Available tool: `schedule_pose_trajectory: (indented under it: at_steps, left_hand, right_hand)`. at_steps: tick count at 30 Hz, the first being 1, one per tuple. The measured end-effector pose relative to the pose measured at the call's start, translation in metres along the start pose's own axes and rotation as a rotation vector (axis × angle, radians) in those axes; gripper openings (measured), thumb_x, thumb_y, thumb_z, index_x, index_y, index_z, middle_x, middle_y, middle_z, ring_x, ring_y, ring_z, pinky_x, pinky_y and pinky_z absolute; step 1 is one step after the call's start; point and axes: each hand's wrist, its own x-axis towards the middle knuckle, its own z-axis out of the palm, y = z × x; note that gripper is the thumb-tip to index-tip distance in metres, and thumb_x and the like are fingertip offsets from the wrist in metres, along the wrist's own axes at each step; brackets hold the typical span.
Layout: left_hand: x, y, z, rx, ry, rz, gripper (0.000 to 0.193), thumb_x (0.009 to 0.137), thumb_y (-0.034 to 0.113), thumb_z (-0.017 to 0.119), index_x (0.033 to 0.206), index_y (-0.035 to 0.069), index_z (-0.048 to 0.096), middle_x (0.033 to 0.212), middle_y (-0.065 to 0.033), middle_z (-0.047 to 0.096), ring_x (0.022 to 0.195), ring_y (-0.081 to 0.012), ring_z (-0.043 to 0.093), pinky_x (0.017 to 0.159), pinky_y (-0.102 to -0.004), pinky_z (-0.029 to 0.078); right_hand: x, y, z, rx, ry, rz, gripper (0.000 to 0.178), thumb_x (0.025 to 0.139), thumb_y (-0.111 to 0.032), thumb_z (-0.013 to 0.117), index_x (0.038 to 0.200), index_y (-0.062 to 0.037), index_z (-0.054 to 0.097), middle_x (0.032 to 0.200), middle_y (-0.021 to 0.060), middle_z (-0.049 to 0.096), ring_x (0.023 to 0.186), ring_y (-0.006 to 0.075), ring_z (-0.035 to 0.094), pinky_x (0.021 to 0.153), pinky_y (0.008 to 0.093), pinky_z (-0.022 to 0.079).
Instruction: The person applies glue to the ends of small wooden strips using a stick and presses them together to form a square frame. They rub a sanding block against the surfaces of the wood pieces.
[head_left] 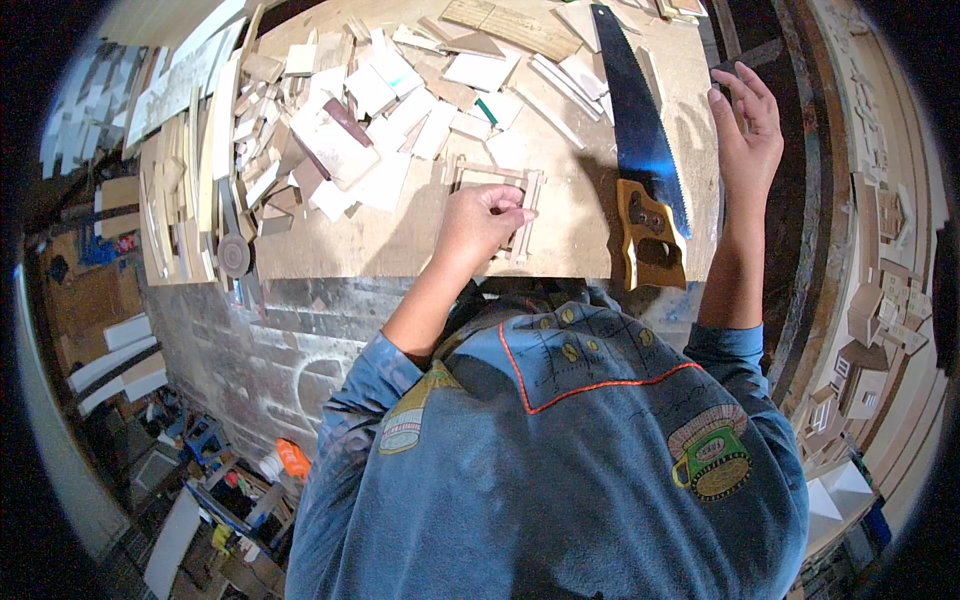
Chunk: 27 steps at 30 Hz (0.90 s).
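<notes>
My left hand (480, 228) is over a small frame of thin wooden strips (536, 192) lying on the plywood board near its front edge. Thumb and fingers meet in a pinch by the frame's right side; whatever is between them is too small or hidden to name. Much of the frame's left and lower part is covered by this hand. My right hand (752, 140) is raised at the board's right edge, fingers spread and holding nothing. Between the two hands lies a handsaw (640, 130) with a dark blade and a wooden handle pointing toward me.
Loose wood offcuts (440, 120) pile up across the back and left of the plywood board (340, 245). A dark reddish-brown piece (347, 124) rests on them. Long strips (190, 190) lie along the left edge. Small wooden house models (865, 375) stand far right.
</notes>
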Motion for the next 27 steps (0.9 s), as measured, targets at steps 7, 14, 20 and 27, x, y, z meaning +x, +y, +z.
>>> schedule_pose_trajectory:
  at_steps: [7,14,20,27]
  left_hand:
    - [0.0,-0.004,0.003,-0.028,0.039,0.013,0.025,0.073,0.014,0.077,0.091,-0.003,0.069,0.072,-0.008,0.069,0.06,-0.0081,0.059,0.056,-0.0253,0.049]
    - [-0.001,-0.003,0.007,-0.078,0.067,-0.004,0.023,0.075,0.014,0.075,0.09,-0.002,0.069,0.071,-0.0071,0.069,0.057,-0.0082,0.059,0.054,-0.0245,0.048]
    - [-0.001,-0.001,0.007,-0.079,0.074,0.014,0.024,0.074,0.015,0.076,0.09,-0.002,0.069,0.072,-0.008,0.069,0.057,-0.0084,0.06,0.054,-0.0246,0.048]
    - [0.003,-0.01,0.007,-0.048,0.085,0.033,0.027,0.073,0.017,0.077,0.091,-0.001,0.07,0.074,-0.0097,0.07,0.062,-0.0104,0.062,0.059,-0.0257,0.05]
  right_hand:
    - [-0.002,-0.002,0.002,0.035,-0.009,-0.004,0.023,0.08,-0.015,0.07,0.103,-0.0146,0.072,0.122,0.013,0.06,0.116,0.0268,0.055,0.099,0.0368,0.041]
    - [-0.008,-0.006,0.003,0.048,-0.048,0.005,0.022,0.08,-0.016,0.07,0.103,-0.0147,0.072,0.121,0.0131,0.061,0.114,0.0276,0.056,0.098,0.0373,0.042]
    - [-0.017,-0.012,0.007,0.009,-0.097,0.008,0.022,0.08,-0.015,0.069,0.102,-0.0143,0.072,0.12,0.012,0.062,0.113,0.0285,0.056,0.098,0.0382,0.041]
    - [-0.02,-0.017,0.006,0.018,-0.109,-0.002,0.021,0.08,-0.014,0.069,0.101,-0.014,0.072,0.118,0.0117,0.063,0.113,0.0284,0.056,0.098,0.0385,0.042]
